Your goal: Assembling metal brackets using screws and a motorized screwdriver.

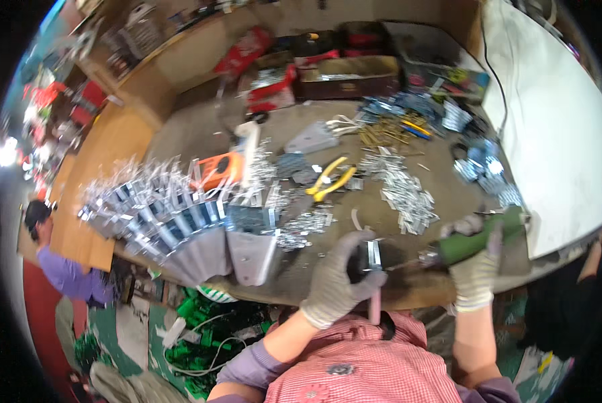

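My left hand [331, 285], in a pale striped work glove, is closed around a small dark part with a shiny metal strip [373, 254] at the table's front edge. The part's exact kind is not clear. In my gloved right hand [474, 282] lies a green power screwdriver [456, 248], held level. Its tip points left toward the dark part, with a gap between them. Left of my left hand stands a fanned row of grey tapered housings [252, 258] with metal parts and pale wires. Behind my hands lies a heap of small silver metal pieces [408, 201].
Yellow-handled pliers [334, 180] lie mid-table, near an orange tool [218, 171]. Brass-coloured pieces [385, 131] and bagged blue-grey parts [489, 168] lie farther back. An open box [348, 87] stands at the rear. A white panel [549, 134] borders the right; a person [69, 265] is at far left.
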A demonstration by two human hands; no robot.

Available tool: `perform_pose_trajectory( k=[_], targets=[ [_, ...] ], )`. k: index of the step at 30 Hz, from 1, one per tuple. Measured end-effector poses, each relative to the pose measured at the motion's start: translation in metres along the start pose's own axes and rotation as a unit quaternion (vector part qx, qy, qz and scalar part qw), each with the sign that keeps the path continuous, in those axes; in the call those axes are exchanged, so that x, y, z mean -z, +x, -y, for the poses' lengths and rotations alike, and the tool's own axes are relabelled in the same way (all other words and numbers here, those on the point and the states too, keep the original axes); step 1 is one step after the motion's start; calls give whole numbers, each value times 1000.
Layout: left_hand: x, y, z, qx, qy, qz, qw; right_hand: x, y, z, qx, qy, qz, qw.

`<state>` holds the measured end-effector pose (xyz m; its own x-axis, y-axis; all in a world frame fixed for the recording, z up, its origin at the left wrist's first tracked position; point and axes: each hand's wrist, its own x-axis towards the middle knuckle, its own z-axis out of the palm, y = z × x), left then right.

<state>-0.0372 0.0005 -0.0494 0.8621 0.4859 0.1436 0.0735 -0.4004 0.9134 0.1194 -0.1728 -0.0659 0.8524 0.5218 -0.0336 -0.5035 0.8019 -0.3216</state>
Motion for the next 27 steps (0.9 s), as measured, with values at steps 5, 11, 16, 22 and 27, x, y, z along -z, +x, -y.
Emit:
perform_pose_trajectory(
  k=[5,11,16,22,27],
  targets=[
    [-8,1,4,-57,43,-5,997,11,-4,-11,35,106,-45,993],
    [-9,-2,5,-56,57,-16,997,14,-8,-11,48,137,-30,989],
    [-13,-3,2,-24,16,-27,999,14,-10,-14,47,97,-18,994],
    [-14,-4,3,2,-20,-23,1000,11,-12,-15,45,112,-22,992],
    [-8,2,10,-93,50,-38,994,11,-7,-16,39,108,-30,993]
  ],
)
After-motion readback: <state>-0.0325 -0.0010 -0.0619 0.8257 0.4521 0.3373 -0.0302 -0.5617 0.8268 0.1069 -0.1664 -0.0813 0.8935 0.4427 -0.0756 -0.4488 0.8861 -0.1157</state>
